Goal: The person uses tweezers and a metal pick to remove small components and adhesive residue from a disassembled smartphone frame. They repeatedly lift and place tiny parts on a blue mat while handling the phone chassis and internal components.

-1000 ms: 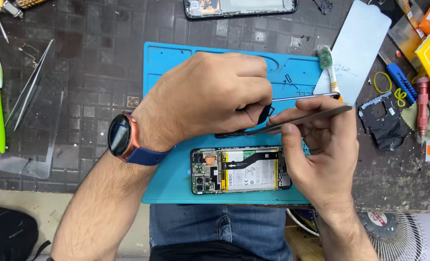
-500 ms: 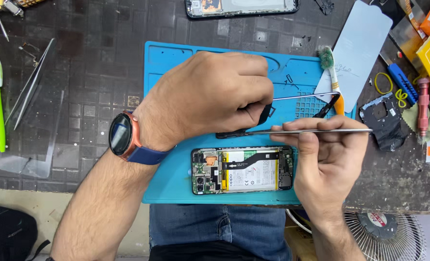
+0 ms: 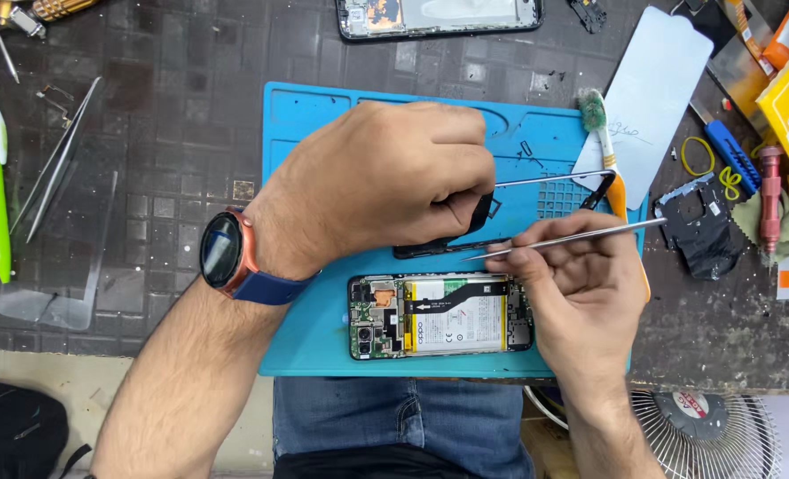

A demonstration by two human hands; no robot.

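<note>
Nearest the person, an opened phone [image 3: 440, 315] lies flat on the blue mat [image 3: 323, 115], battery and boards exposed. Just beyond it, the right hand [image 3: 580, 293] pinches steel tweezers [image 3: 572, 238], tips aimed at a thin black part [image 3: 452, 235]. The left hand [image 3: 381, 182] is closed around that part, pinning it to the mat. The part appears light, thin and easily bent; best held by its edges. Farther back on the counter [image 3: 172, 133]: a brush [image 3: 603, 133].

bare mat corner [image 3: 323, 120], toothbrush [image 3: 607, 146] blocking right
</note>
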